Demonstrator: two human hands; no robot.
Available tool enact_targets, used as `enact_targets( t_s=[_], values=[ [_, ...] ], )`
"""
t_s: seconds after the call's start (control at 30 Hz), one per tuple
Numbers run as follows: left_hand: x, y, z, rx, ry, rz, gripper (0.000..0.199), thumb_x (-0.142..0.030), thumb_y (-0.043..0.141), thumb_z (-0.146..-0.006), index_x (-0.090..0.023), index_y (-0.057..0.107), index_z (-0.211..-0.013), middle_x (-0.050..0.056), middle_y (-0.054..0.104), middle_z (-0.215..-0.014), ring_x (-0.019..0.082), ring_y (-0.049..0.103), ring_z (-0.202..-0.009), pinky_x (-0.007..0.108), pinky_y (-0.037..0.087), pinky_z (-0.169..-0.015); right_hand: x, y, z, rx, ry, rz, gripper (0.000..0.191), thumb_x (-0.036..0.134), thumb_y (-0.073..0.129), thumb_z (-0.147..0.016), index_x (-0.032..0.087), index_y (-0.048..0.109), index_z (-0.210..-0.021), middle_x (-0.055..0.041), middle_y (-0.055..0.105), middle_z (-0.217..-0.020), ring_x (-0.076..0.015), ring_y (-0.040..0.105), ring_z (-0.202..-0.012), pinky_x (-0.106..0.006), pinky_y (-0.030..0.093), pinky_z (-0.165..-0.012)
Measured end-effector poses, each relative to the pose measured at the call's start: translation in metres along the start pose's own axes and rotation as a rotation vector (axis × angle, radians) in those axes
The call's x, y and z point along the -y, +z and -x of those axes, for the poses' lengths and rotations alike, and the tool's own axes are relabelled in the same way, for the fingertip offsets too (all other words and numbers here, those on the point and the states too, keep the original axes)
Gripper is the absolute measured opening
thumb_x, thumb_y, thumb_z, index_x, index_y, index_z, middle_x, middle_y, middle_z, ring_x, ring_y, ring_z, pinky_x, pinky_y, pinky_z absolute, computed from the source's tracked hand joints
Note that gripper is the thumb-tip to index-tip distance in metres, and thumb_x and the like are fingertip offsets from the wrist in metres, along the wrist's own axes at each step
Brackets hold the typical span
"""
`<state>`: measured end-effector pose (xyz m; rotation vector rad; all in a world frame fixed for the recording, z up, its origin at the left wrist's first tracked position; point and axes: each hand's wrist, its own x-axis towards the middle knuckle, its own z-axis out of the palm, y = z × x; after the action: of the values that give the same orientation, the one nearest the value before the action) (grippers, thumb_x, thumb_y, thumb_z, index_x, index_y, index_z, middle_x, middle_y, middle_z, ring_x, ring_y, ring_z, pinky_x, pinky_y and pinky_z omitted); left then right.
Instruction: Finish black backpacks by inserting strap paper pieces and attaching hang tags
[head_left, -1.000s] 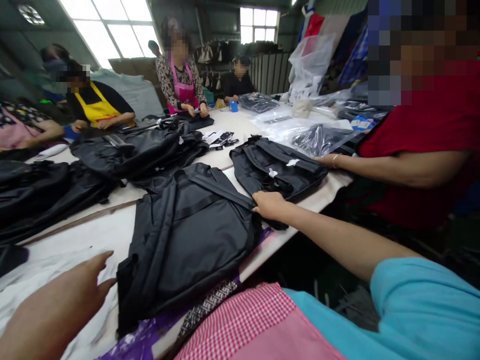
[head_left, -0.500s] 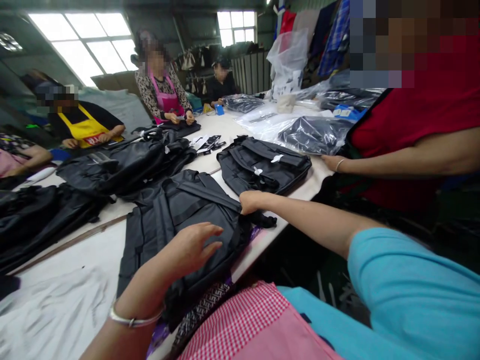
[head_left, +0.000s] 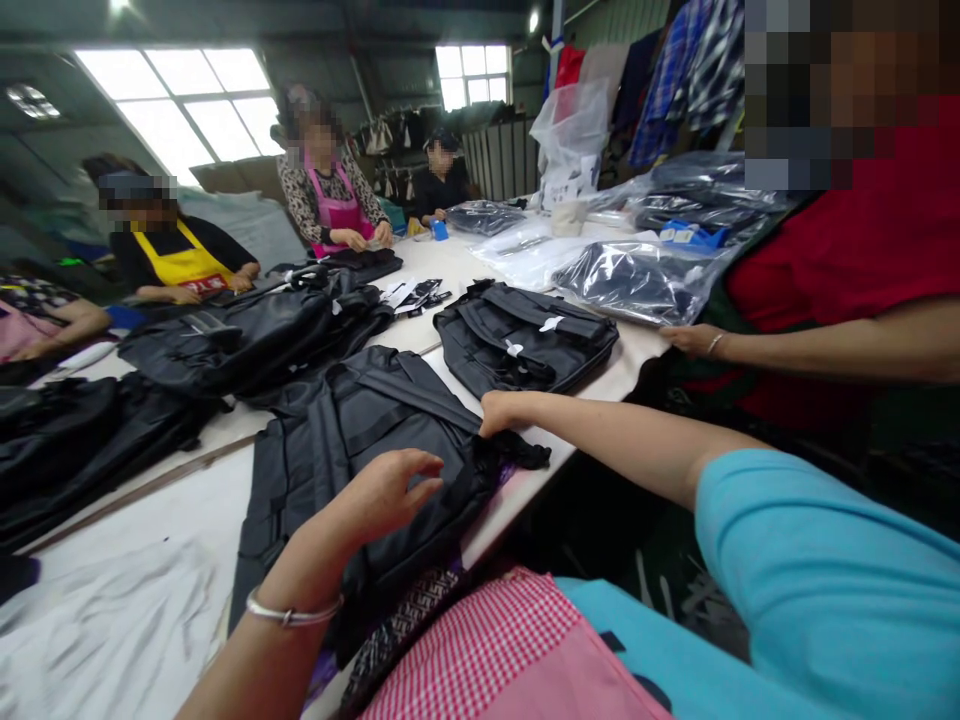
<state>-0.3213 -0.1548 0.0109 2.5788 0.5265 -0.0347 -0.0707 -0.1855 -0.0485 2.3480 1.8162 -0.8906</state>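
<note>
A black backpack [head_left: 397, 425] lies in front of me with its shoulder straps facing up. My right hand [head_left: 501, 410] is closed on its right edge, near the lower end of a strap; the fingertips are partly hidden. Over the near side of the same bag hovers my left hand [head_left: 397, 485], thumb and fingers apart, holding nothing. Just beyond my right hand rests a second black backpack [head_left: 536, 340] with white tags on its straps.
More black bags [head_left: 247, 330] are heaped at the left on the white table [head_left: 187, 490]. Plastic-wrapped bags [head_left: 637, 280] lie at the far right, where a co-worker's hand [head_left: 694, 340] touches one. White cloth [head_left: 112, 620] covers the near left. Several people work around the table.
The view has tilted slightly upward. My right hand keeps its hold on the backpack edge, and my left hand stays over the bag, almost unmoved. The co-worker in red has leaned slightly rightward.
</note>
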Motion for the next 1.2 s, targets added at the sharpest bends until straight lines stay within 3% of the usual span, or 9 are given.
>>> enact_targets(
  t_s=[0.17, 0.33, 0.5, 0.6, 0.73, 0.87, 1.0, 1.1, 1.2],
  values=[
    [0.007, -0.006, 0.005, -0.081, -0.046, 0.123, 0.034, -0.038, 0.054, -0.084, -0.021, 0.072, -0.107, 0.007, 0.073, -0.109, 0.024, 0.067, -0.099, 0.033, 0.050, -0.091, 0.004, -0.016, 0.007, -0.028, -0.050, -0.124, 0.020, 0.030, 0.076, -0.058, 0.014, 0.068, -0.067, -0.0034, 0.065, -0.062, -0.0191, 0.063, -0.063, -0.026, 0.046, -0.056],
    [0.009, -0.012, 0.000, -0.136, -0.104, 0.352, 0.035, -0.044, 0.062, -0.079, -0.021, 0.074, -0.103, 0.008, 0.073, -0.106, 0.026, 0.067, -0.098, 0.035, 0.052, -0.089, 0.027, -0.059, 0.019, -0.052, -0.156, -0.272, 0.015, 0.022, 0.073, -0.062, 0.018, 0.058, -0.060, 0.0041, 0.054, -0.051, -0.0131, 0.055, -0.053, -0.022, 0.042, -0.050],
    [-0.007, -0.017, -0.010, -0.146, -0.017, 0.715, 0.048, -0.054, 0.067, -0.077, -0.018, 0.072, -0.107, 0.010, 0.071, -0.113, 0.028, 0.064, -0.107, 0.036, 0.050, -0.094, 0.079, -0.096, 0.023, -0.042, -0.363, -1.033, 0.026, 0.017, 0.070, -0.069, 0.018, 0.046, -0.060, 0.0079, 0.047, -0.046, -0.0068, 0.044, -0.041, -0.017, 0.035, -0.041],
    [-0.019, -0.022, -0.021, -0.305, 0.107, 1.082, 0.055, -0.063, 0.062, -0.078, -0.016, 0.072, -0.105, 0.013, 0.071, -0.108, 0.028, 0.064, -0.107, 0.037, 0.050, -0.094, 0.113, -0.105, 0.017, -0.132, -0.392, -1.322, 0.025, 0.018, 0.068, -0.076, 0.017, 0.045, -0.064, 0.0065, 0.051, -0.047, -0.0072, 0.046, -0.040, -0.017, 0.037, -0.039],
    [-0.025, -0.033, -0.038, -0.582, 0.005, 1.386, 0.040, -0.046, 0.073, -0.076, -0.010, 0.071, -0.095, 0.012, 0.073, -0.090, 0.025, 0.070, -0.089, 0.037, 0.054, -0.086, 0.132, -0.106, 0.012, -0.167, -0.466, -1.412, 0.026, 0.033, 0.059, -0.089, 0.017, 0.049, -0.071, 0.0063, 0.049, -0.047, -0.0063, 0.040, -0.035, -0.017, 0.033, -0.035],
    [-0.010, -0.043, -0.044, -0.797, -0.125, 1.523, 0.023, -0.029, 0.067, -0.083, -0.011, 0.068, -0.097, 0.011, 0.074, -0.088, 0.021, 0.072, -0.080, 0.035, 0.057, -0.078, 0.112, -0.087, 0.018, -0.342, -0.548, -1.305, 0.018, 0.029, 0.058, -0.088, 0.015, 0.054, -0.078, 0.0032, 0.058, -0.060, -0.0065, 0.052, -0.046, -0.016, 0.042, -0.044],
    [0.007, -0.044, -0.046, -0.929, -0.294, 1.580, 0.015, -0.026, 0.060, -0.088, -0.012, 0.064, -0.089, 0.011, 0.074, -0.086, 0.021, 0.072, -0.077, 0.032, 0.058, -0.069, 0.081, -0.031, 0.033, -0.420, -0.379, -0.981, 0.016, 0.029, 0.057, -0.085, 0.017, 0.057, -0.074, 0.0008, 0.061, -0.061, -0.0113, 0.058, -0.052, -0.022, 0.046, -0.050],
    [0.009, -0.044, -0.053, -0.939, -0.347, 1.602, 0.014, -0.025, 0.058, -0.089, -0.012, 0.062, -0.087, 0.011, 0.073, -0.086, 0.020, 0.072, -0.075, 0.032, 0.058, -0.067, 0.068, 0.011, 0.043, -0.530, -0.325, -0.665, 0.016, 0.032, 0.060, -0.082, 0.018, 0.063, -0.075, -0.0020, 0.066, -0.069, -0.0154, 0.062, -0.064, -0.026, 0.047, -0.062],
    [0.005, -0.044, -0.062, -0.902, -0.363, 1.623, 0.015, -0.024, 0.056, -0.091, -0.011, 0.061, -0.088, 0.012, 0.073, -0.087, 0.021, 0.072, -0.076, 0.033, 0.058, -0.065, 0.067, 0.029, 0.048, -0.572, -0.299, -0.596, 0.018, 0.037, 0.061, -0.080, 0.020, 0.067, -0.079, -0.0029, 0.069, -0.077, -0.0173, 0.062, -0.073, -0.028, 0.046, -0.068]
  ],
)
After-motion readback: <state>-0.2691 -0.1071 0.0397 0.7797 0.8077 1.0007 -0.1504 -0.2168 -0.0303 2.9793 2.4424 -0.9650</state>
